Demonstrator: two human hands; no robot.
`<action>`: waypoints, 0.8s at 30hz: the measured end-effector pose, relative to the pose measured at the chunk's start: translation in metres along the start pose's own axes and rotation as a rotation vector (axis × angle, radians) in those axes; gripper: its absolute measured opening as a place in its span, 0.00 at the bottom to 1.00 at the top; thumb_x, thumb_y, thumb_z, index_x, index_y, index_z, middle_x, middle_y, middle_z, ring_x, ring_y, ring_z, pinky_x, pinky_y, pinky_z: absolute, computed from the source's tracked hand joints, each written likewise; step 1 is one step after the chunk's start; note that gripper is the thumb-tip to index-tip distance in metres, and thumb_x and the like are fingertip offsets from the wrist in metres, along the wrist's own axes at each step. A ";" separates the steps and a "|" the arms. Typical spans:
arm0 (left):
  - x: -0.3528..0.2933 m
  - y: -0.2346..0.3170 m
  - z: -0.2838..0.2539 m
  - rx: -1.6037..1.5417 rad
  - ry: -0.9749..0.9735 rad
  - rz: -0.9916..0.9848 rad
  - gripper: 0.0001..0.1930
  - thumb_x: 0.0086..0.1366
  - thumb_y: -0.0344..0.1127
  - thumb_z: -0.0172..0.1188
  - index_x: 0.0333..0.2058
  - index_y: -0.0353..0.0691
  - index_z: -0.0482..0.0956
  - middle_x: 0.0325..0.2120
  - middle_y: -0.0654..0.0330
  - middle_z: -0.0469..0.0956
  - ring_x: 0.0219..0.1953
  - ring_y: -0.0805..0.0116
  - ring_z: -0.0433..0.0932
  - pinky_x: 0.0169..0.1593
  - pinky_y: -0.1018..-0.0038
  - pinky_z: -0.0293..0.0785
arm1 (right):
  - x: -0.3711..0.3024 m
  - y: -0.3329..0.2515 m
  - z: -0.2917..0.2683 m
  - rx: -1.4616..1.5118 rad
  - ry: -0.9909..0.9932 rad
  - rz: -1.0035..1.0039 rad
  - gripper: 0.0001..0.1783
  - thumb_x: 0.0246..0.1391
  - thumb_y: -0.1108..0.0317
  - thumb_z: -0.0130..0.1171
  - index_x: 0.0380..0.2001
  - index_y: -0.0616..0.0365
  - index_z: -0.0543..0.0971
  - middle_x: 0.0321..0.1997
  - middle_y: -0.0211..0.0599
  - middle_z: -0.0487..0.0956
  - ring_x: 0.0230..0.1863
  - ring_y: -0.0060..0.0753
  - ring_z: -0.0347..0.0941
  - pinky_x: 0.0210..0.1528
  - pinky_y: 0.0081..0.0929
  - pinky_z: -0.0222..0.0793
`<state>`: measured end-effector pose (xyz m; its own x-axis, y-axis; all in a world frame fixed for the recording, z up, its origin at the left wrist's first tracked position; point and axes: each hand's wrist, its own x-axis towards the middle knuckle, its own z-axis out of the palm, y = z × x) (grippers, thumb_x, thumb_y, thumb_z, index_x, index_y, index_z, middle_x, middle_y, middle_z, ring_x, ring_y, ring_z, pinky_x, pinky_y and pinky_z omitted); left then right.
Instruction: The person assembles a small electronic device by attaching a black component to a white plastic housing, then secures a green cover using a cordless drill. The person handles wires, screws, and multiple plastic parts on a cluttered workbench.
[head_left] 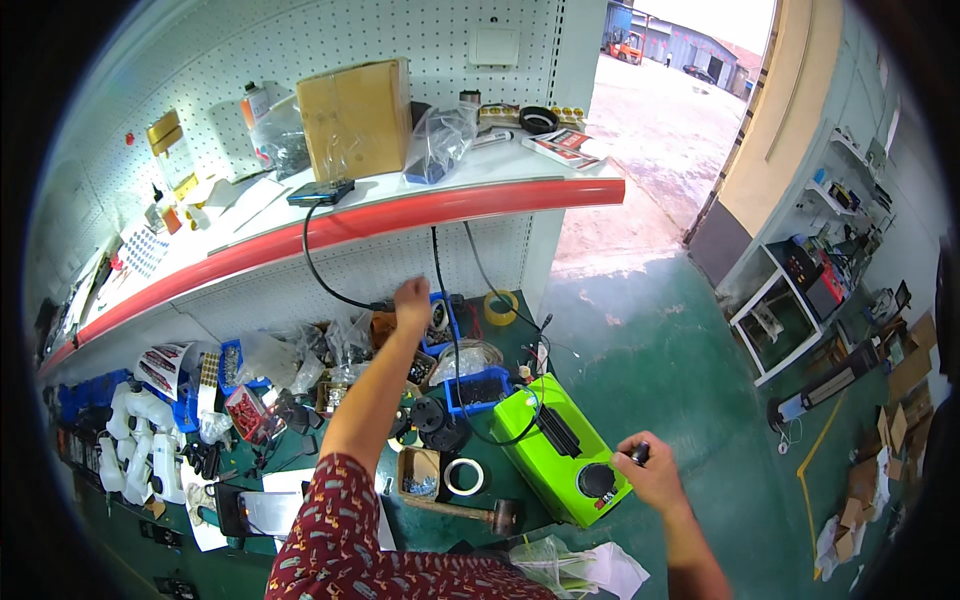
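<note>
My left hand [411,305] reaches far forward over the cluttered green bench, its fingers closed at the end of a black cable [318,272] that loops up to a small dark device [320,192] on the shelf. My right hand [648,472] sits at the near right corner of a bright green box-shaped machine [556,445], pinching a small black part beside the machine's round black knob [598,480]. A second black cable [452,345] drops from the shelf to the green machine.
A white shelf with a red edge [400,215] holds a cardboard box [355,118] and plastic bags. The bench carries blue bins [478,388], a tape roll [464,476], a hammer [470,513], white jugs [140,440]. Green floor lies right, with racks [800,300].
</note>
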<state>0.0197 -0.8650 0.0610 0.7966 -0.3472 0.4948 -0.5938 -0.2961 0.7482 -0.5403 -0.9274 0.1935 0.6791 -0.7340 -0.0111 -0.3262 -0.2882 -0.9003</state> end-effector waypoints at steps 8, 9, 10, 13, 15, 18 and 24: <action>0.104 -0.002 0.061 -0.800 -0.070 -0.463 0.16 0.74 0.39 0.57 0.38 0.28 0.83 0.29 0.53 0.85 0.20 0.69 0.73 0.25 0.65 0.68 | 0.031 -0.011 0.081 -0.078 0.080 -0.013 0.09 0.56 0.71 0.69 0.37 0.60 0.80 0.27 0.31 0.76 0.28 0.21 0.68 0.32 0.26 0.68; 0.103 0.014 0.071 -0.818 -0.079 -0.525 0.16 0.77 0.40 0.55 0.44 0.29 0.80 0.30 0.51 0.85 0.19 0.73 0.70 0.22 0.69 0.64 | 0.034 -0.011 0.087 -0.091 0.103 0.001 0.09 0.56 0.70 0.69 0.37 0.61 0.80 0.27 0.33 0.76 0.28 0.22 0.68 0.32 0.28 0.68; 0.087 0.048 0.084 -0.875 -0.115 -0.595 0.15 0.77 0.40 0.54 0.45 0.29 0.78 0.29 0.52 0.84 0.17 0.74 0.68 0.21 0.69 0.63 | 0.033 -0.009 0.085 -0.163 0.158 0.046 0.10 0.55 0.70 0.70 0.37 0.61 0.80 0.27 0.35 0.77 0.27 0.25 0.70 0.33 0.29 0.69; 0.101 0.048 0.070 -0.876 -0.116 -0.610 0.19 0.76 0.45 0.55 0.46 0.30 0.78 0.27 0.55 0.80 0.17 0.75 0.65 0.20 0.73 0.60 | 0.047 -0.017 0.106 -0.333 0.214 0.003 0.14 0.54 0.65 0.73 0.38 0.61 0.80 0.32 0.45 0.80 0.29 0.45 0.76 0.35 0.38 0.72; 0.106 0.054 0.069 -0.854 -0.130 -0.628 0.21 0.76 0.48 0.55 0.45 0.31 0.79 0.25 0.57 0.79 0.16 0.75 0.65 0.20 0.73 0.61 | 0.056 -0.022 0.116 -0.401 0.249 -0.031 0.14 0.53 0.65 0.73 0.37 0.60 0.80 0.34 0.46 0.80 0.31 0.50 0.77 0.36 0.40 0.73; 0.103 0.056 0.080 -0.701 -0.121 -0.570 0.22 0.75 0.52 0.55 0.41 0.35 0.81 0.22 0.61 0.76 0.17 0.76 0.67 0.20 0.73 0.62 | 0.068 -0.015 0.127 -0.451 0.315 -0.135 0.13 0.51 0.68 0.74 0.36 0.61 0.81 0.34 0.44 0.81 0.31 0.44 0.76 0.36 0.38 0.72; 0.105 0.058 0.103 -0.408 0.115 -0.453 0.20 0.72 0.46 0.56 0.45 0.32 0.84 0.41 0.42 0.85 0.47 0.43 0.83 0.52 0.57 0.77 | 0.070 0.005 0.148 -0.402 0.281 -0.229 0.11 0.52 0.71 0.73 0.35 0.62 0.81 0.31 0.43 0.80 0.30 0.40 0.76 0.35 0.35 0.72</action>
<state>0.0571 -1.0100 0.1111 0.9800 -0.1617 0.1161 -0.1208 -0.0196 0.9925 -0.3969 -0.8891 0.1232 0.5785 -0.7451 0.3320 -0.4535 -0.6321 -0.6283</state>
